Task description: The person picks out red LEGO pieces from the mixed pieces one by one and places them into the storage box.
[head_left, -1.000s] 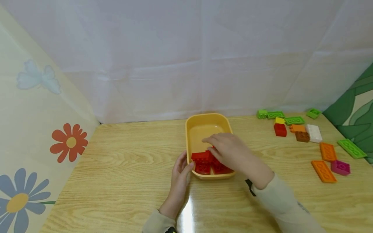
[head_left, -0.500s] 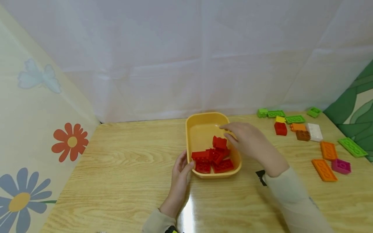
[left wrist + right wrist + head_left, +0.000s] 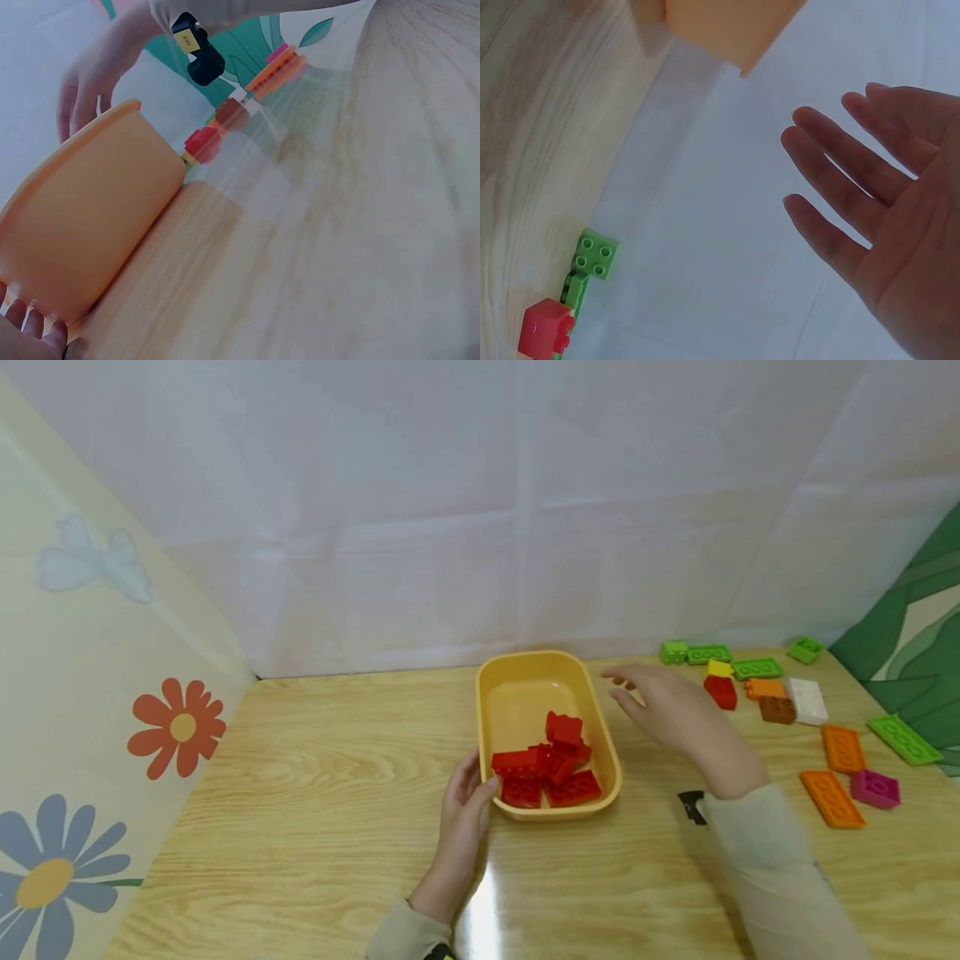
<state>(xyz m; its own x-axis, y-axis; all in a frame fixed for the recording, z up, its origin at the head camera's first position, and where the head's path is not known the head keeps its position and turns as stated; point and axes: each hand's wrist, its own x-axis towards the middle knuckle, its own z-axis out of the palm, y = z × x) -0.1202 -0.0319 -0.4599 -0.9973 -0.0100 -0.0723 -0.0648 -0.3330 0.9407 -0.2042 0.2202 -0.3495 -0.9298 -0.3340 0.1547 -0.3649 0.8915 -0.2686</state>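
A yellow plastic tub [image 3: 543, 814] stands on the table with several red toy bricks [image 3: 572, 788] piled in its near half. At its left side my left hand [image 3: 461, 814] holds the tub, the thumb at the rim and the fingers against the outer wall; fingertips [image 3: 34, 322] show at the wall in the left wrist view. My right hand [image 3: 663, 702] is in the air just right of the tub, apart from it. Its fingers are spread and relaxed in the right wrist view, with nothing in the palm [image 3: 915, 255].
Loose toy bricks lie at the right: a red brick [image 3: 721, 692], a yellow brick [image 3: 719, 669], a white brick [image 3: 807, 702], a brown brick [image 3: 777, 710], a magenta brick [image 3: 876, 789], and several green and orange pieces [image 3: 832, 799]. A white cloth [image 3: 390, 568] hangs behind the table.
My right hand has left the tub's inside and moved right, past its rim. The red bricks it covered now show. My left hand and the tub have stayed put.
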